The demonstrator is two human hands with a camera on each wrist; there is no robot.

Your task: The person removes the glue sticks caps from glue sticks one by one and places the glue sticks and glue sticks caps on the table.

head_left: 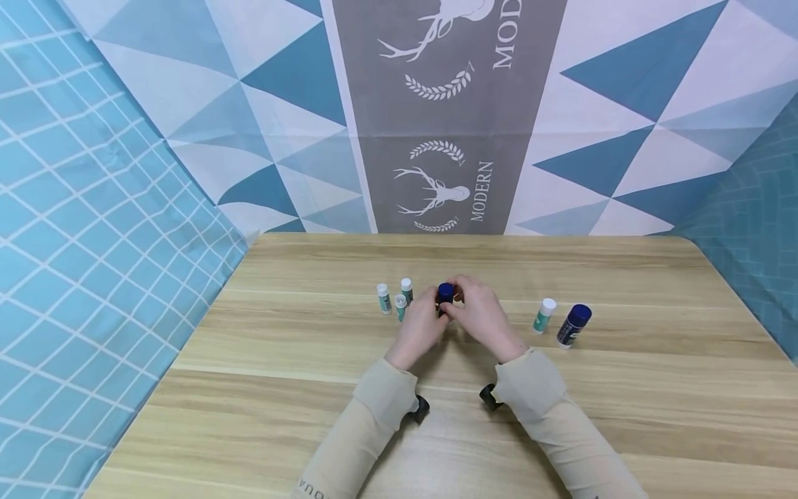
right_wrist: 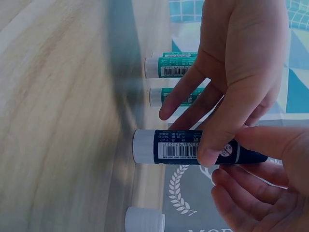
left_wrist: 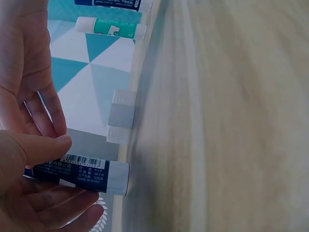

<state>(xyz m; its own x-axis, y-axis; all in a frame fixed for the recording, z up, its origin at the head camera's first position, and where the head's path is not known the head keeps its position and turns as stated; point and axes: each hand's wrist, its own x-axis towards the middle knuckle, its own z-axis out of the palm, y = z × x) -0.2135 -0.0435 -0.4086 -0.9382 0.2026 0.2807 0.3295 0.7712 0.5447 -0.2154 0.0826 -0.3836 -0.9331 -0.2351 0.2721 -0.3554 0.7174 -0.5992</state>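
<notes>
Upright between both hands is a dark blue glue stick (head_left: 445,290) with a blue cap. Its white base (right_wrist: 145,146) is low over the wooden table, and a barcode shows on its label. The left hand (head_left: 419,327) grips the tube from the left, its thumb across the label in the right wrist view. From the other side, the right hand (head_left: 485,317) pinches the upper part near the cap, thumb in front and fingers behind. Its fingers partly hide the cap in the wrist views. A small pale cylindrical piece (left_wrist: 120,116) stands close behind on the right.
Several small green glue sticks with white caps (head_left: 383,298) stand left of the hands. To the right stand another green glue stick (head_left: 544,316) and a larger dark blue one (head_left: 573,326). A patterned cloth (head_left: 449,173) hangs behind the table's back edge.
</notes>
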